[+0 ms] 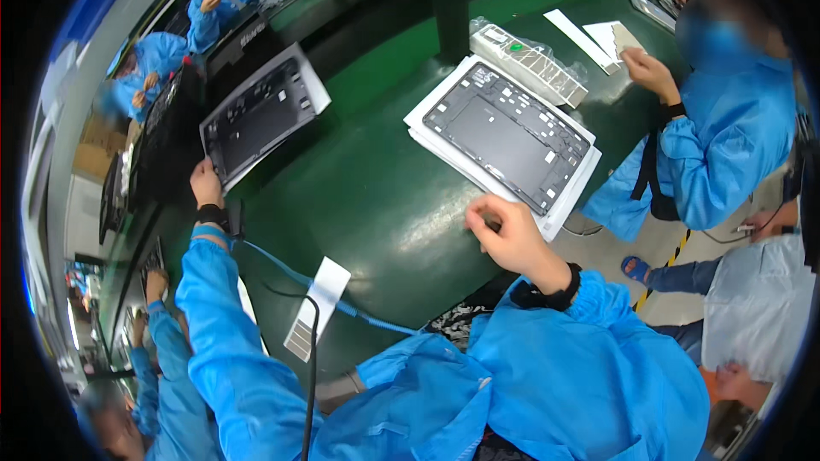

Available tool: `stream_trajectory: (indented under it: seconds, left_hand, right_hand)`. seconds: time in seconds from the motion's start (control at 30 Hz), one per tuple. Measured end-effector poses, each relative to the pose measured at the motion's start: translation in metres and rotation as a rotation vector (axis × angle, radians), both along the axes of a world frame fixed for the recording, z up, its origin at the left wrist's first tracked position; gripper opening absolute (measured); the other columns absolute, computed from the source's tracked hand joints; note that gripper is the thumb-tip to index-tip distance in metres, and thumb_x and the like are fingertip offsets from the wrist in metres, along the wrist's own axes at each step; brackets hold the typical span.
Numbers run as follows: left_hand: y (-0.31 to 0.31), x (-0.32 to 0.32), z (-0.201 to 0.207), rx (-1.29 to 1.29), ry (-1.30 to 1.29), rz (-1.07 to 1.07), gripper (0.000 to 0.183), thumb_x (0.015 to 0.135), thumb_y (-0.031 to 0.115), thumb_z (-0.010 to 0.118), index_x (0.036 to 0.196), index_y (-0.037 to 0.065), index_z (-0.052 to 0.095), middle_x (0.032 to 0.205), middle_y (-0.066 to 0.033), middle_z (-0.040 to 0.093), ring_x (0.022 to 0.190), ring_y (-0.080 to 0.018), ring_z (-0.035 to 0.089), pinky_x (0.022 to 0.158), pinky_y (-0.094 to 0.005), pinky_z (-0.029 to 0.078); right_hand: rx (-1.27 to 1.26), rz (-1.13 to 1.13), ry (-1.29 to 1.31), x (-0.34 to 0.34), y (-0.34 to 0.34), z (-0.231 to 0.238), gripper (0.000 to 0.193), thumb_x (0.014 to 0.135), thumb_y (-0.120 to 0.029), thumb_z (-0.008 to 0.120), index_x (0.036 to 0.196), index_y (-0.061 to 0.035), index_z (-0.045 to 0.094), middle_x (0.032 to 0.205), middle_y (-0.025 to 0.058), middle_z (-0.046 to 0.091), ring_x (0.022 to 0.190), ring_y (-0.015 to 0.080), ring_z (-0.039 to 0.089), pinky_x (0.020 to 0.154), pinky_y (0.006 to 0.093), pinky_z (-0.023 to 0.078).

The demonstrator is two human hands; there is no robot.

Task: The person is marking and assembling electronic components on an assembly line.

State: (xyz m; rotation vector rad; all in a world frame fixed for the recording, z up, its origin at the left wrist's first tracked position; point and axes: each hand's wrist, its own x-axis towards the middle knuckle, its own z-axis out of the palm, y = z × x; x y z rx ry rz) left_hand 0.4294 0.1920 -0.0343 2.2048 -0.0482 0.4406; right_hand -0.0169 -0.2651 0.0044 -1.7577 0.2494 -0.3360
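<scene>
Left hand point(207, 183) grasping a black panel point(260, 117) by its corner.
The right hand point(514, 237) curls near a second panel point(506, 132); whether it grips anything cannot be told.

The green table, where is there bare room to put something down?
The biggest bare patch of the green table lies between the left dark panel and the right dark panel, stretching nearer to the striped white card. It's crowded at the far right: wrapped box, white strips and another person's hand.
</scene>
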Motion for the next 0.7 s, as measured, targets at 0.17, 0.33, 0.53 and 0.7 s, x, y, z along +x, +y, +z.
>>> stream_trajectory:
  seconds: [0.17, 0.33, 0.53, 0.7]
  left_hand:
    - [0.03, 0.11, -0.093, 0.288, 0.039, 0.065, 0.038, 0.093, 0.029, 0.05, 0.096, -0.004, 0.071, 0.1, -0.0232, 0.069, 0.1, -0.0373, 0.064, 0.087, -0.0408, 0.048]
    - [0.018, 0.149, -0.082, 1.378, -0.01, -0.097, 0.032, 0.087, 0.02, 0.045, 0.098, -0.001, 0.067, 0.106, -0.0226, 0.066, 0.102, -0.0377, 0.061, 0.091, -0.0462, 0.049]
    - [-0.255, -0.008, 0.058, 0.189, 0.269, -0.833, 0.041, 0.095, 0.035, 0.055, 0.1, -0.005, 0.065, 0.078, -0.0074, 0.065, 0.073, -0.0151, 0.059, 0.068, -0.0286, 0.046]
    - [-0.411, -0.108, 0.005, 0.51, 0.242, -0.876, 0.052, 0.091, 0.044, 0.057, 0.089, -0.007, 0.067, 0.082, -0.0202, 0.069, 0.081, -0.0295, 0.068, 0.075, -0.0397, 0.05]
  right_hand:
    - [-0.233, -0.29, -0.012, -0.037, -0.02, -0.012, 0.009, 0.087, -0.009, 0.063, 0.087, -0.0002, 0.063, 0.068, 0.0078, 0.064, 0.06, 0.0142, 0.061, 0.058, 0.0277, 0.048]
    - [-0.22, -0.732, 0.097, -0.059, -0.077, -0.024, 0.024, 0.09, -0.019, 0.063, 0.085, 0.0041, 0.06, 0.067, 0.0119, 0.061, 0.06, 0.0133, 0.054, 0.056, 0.031, 0.043]
    - [-0.252, -0.702, 0.351, -0.041, -0.113, -0.049, 0.046, 0.086, -0.038, 0.063, 0.081, 0.0075, 0.063, 0.078, 0.0276, 0.064, 0.078, 0.0402, 0.066, 0.069, 0.0448, 0.05]
    - [-0.387, -0.696, 0.46, -0.03, -0.119, -0.045, 0.048, 0.086, -0.039, 0.063, 0.079, 0.0086, 0.064, 0.072, 0.0261, 0.064, 0.071, 0.0394, 0.067, 0.065, 0.044, 0.051]
